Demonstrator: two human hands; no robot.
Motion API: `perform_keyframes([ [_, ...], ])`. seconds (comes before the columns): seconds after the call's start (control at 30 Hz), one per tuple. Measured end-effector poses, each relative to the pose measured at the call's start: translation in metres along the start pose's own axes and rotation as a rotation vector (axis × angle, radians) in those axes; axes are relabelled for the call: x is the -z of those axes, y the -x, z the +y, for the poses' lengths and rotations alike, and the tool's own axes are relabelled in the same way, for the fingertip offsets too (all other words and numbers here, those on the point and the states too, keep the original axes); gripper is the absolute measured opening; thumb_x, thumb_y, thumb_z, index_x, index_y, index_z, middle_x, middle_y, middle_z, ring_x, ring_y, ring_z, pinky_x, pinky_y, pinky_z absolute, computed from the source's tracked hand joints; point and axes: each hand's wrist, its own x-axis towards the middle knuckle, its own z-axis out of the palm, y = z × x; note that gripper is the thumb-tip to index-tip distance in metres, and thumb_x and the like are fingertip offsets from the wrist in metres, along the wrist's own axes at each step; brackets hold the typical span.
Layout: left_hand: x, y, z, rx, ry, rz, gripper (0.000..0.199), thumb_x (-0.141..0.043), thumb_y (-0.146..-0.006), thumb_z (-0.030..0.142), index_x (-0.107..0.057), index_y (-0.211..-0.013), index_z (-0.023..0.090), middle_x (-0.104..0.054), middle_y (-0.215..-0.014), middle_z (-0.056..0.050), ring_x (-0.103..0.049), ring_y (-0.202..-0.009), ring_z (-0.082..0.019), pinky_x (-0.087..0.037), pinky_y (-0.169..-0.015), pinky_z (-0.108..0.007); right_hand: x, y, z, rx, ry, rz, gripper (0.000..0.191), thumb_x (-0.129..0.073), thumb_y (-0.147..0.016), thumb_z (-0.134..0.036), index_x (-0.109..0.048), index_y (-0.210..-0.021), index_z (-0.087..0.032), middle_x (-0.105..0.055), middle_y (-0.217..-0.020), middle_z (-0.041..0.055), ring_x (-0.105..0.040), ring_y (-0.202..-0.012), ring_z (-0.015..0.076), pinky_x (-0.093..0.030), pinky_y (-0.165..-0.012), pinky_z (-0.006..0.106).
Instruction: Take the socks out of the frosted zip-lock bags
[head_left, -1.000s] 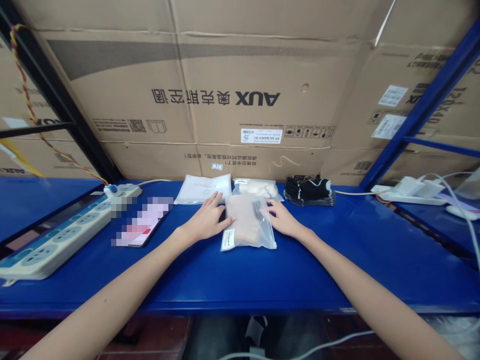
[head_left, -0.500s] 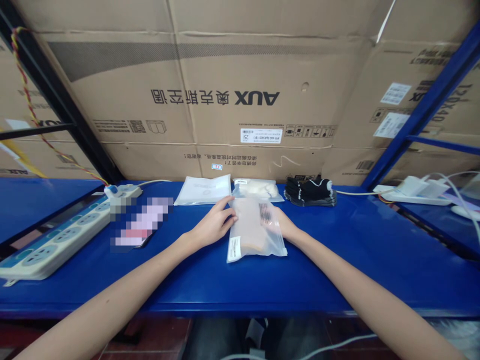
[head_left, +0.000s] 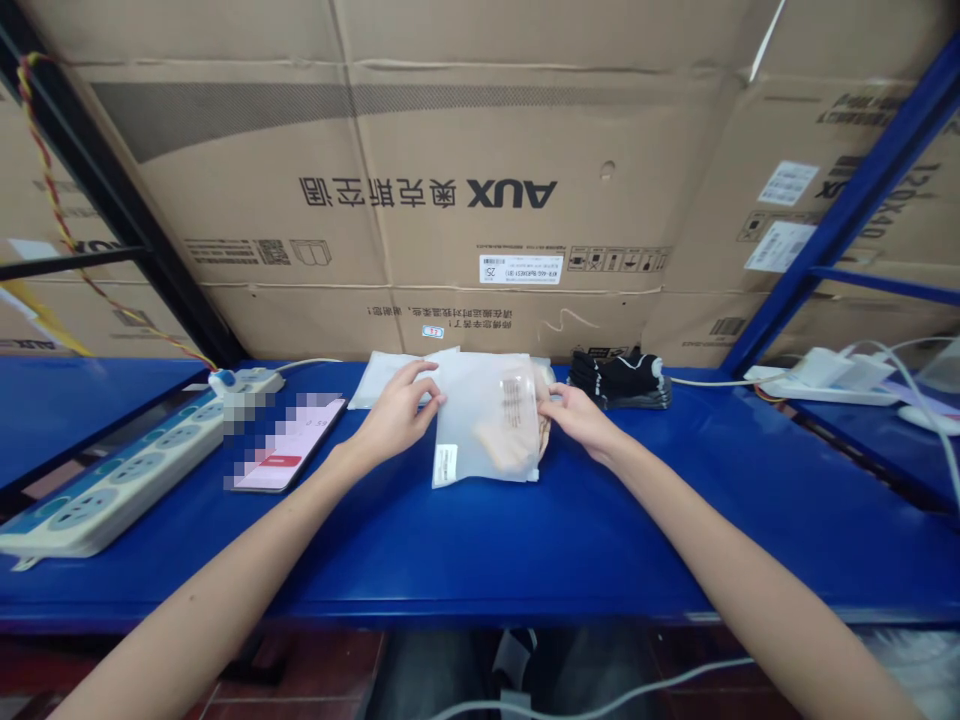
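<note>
Both hands hold a frosted plastic zip bag (head_left: 486,420) up over the blue shelf top. A beige folded item (head_left: 506,448) shows dimly through it, and a white label (head_left: 445,465) sits at its lower left corner. My left hand (head_left: 397,412) pinches the bag's left edge, and my right hand (head_left: 577,420) grips its right edge. Behind the bag, a flat white packet (head_left: 394,380) is mostly hidden. A second bag is almost fully covered, with only a sliver showing at the right edge.
A bundle of black socks (head_left: 619,380) lies right of my right hand. Left of my left hand are a phone (head_left: 281,445) with a blurred screen and a long power strip (head_left: 112,470). Another power strip (head_left: 825,388) with white plugs stands far right. Cardboard sheets form the back wall.
The frosted bag has risen from the shelf top and shifted up and left, now covering the packets behind it. Both hands have closed in on its edges.
</note>
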Motion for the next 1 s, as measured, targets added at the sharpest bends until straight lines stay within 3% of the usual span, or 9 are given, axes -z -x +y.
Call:
perform_keyframes([
  [0.23, 0.014, -0.005, -0.021, 0.126, 0.015, 0.098, 0.021, -0.045, -0.091, 0.034, -0.055, -0.08, 0.019, -0.057, -0.126, -0.011, -0.055, -0.117, -0.026, -0.041, -0.103, -0.047, 0.009, -0.005, -0.006, -0.046, -0.178, 0.187, 0.023, -0.058, -0.086, -0.015, -0.051, -0.107, -0.02, -0.073, -0.087, 0.0061, -0.071, -0.079, 0.0206, -0.059, -0.073, 0.036],
  [0.37, 0.022, -0.01, -0.034, 0.243, 0.01, 0.166, 0.017, -0.045, -0.088, 0.033, -0.055, -0.082, 0.02, -0.065, -0.111, -0.01, -0.061, -0.105, -0.025, -0.046, -0.096, -0.042, 0.022, -0.011, -0.004, 0.022, -0.23, 0.311, 0.026, -0.06, -0.083, -0.02, -0.05, -0.107, -0.023, -0.073, -0.093, 0.005, -0.071, -0.082, 0.022, -0.059, -0.07, 0.035],
  [0.47, 0.024, -0.011, -0.041, 0.364, 0.017, 0.175, 0.016, -0.044, -0.088, 0.033, -0.054, -0.087, 0.02, -0.069, -0.095, -0.008, -0.065, -0.092, -0.024, -0.05, -0.085, -0.037, 0.032, -0.015, -0.003, 0.097, -0.233, 0.335, 0.026, -0.061, -0.08, -0.024, -0.054, -0.105, -0.023, -0.072, -0.096, 0.0045, -0.069, -0.09, 0.0231, -0.058, -0.072, 0.033],
  [0.53, 0.024, -0.011, -0.045, 0.416, 0.006, 0.175, 0.016, -0.043, -0.088, 0.032, -0.054, -0.089, 0.02, -0.069, -0.091, -0.007, -0.066, -0.086, -0.023, -0.05, -0.08, -0.035, 0.036, -0.016, -0.002, 0.092, -0.216, 0.286, 0.021, -0.058, -0.08, -0.023, -0.058, -0.1, -0.021, -0.072, -0.096, 0.0044, -0.068, -0.093, 0.0221, -0.056, -0.074, 0.03],
  [0.6, 0.022, -0.009, -0.049, 0.454, -0.006, 0.187, 0.015, -0.043, -0.088, 0.029, -0.054, -0.091, 0.02, -0.069, -0.092, -0.007, -0.066, -0.084, -0.023, -0.05, -0.078, -0.035, 0.037, -0.015, 0.002, 0.025, -0.119, 0.181, 0.016, -0.055, -0.081, -0.022, -0.061, -0.095, -0.02, -0.072, -0.093, 0.0046, -0.067, -0.091, 0.0212, -0.054, -0.073, 0.028],
  [0.7, 0.016, -0.006, -0.055, 0.491, -0.019, 0.203, 0.019, -0.043, -0.085, 0.023, -0.054, -0.101, 0.021, -0.069, -0.103, -0.009, -0.067, -0.089, -0.024, -0.051, -0.08, -0.037, 0.032, -0.011, 0.011, 0.021, 0.267, 0.01, 0.016, -0.055, -0.083, -0.024, -0.065, -0.094, -0.019, -0.072, -0.094, 0.0071, -0.066, -0.088, 0.0235, -0.052, -0.074, 0.031],
  [0.83, 0.008, -0.002, -0.049, 0.475, -0.183, 0.18, 0.035, -0.046, -0.084, 0.027, -0.053, -0.117, 0.015, -0.061, -0.12, -0.017, -0.061, -0.109, -0.031, -0.048, -0.094, -0.046, 0.02, -0.002, 0.017, 0.405, 0.813, 0.083, 0.025, -0.058, -0.084, -0.023, -0.066, -0.108, -0.019, -0.066, -0.115, 0.0122, -0.059, -0.108, 0.0294, -0.043, -0.095, 0.04],
  [0.9, 0.002, 0.0, -0.032, 0.445, -0.292, 0.071, 0.038, -0.046, -0.086, 0.032, -0.057, -0.116, 0.012, -0.059, -0.124, -0.02, -0.055, -0.117, -0.037, -0.044, -0.098, -0.05, 0.013, 0.003, 0.016, 0.539, 0.883, 0.098, 0.027, -0.053, -0.087, -0.023, -0.065, -0.111, -0.02, -0.063, -0.119, 0.0118, -0.055, -0.114, 0.0285, -0.041, -0.099, 0.041],
  [1.0, -0.011, 0.005, 0.004, 0.355, -0.413, -0.071, 0.05, -0.044, -0.089, 0.048, -0.058, -0.118, 0.009, -0.051, -0.135, -0.025, -0.042, -0.13, -0.044, -0.038, -0.103, -0.055, 0.005, 0.009, 0.012, 0.624, 0.868, -0.025, 0.027, -0.049, -0.09, -0.021, -0.065, -0.111, -0.021, -0.065, -0.117, 0.0088, -0.058, -0.11, 0.0245, -0.045, -0.094, 0.038],
])
